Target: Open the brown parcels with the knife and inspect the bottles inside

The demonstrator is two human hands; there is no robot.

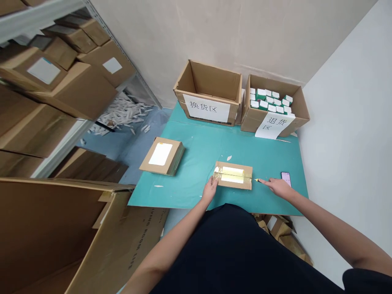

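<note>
A small taped cardboard box point(248, 174) with a white label lies on the green tabletop, a dark line running lengthwise along its middle. My left hand point(210, 189) grips the near-left corner of this box, fingers closed on it. Just off the box's right end is my right hand point(278, 188), closed around a small yellow-and-black utility knife point(257, 180) that points left at the box. Most of the knife is hidden in the fingers. Beyond that hand a phone point(286, 178) rests on the table with its screen lit.
Another labelled carton point(177, 158) sits at the table's left. Along the back stand an open box point(211, 110) with a paper sign and a second open box point(301, 106) holding several white-and-green packs. Shelves point(65, 139) of cartons and a large open carton point(122, 228) flank the left side.
</note>
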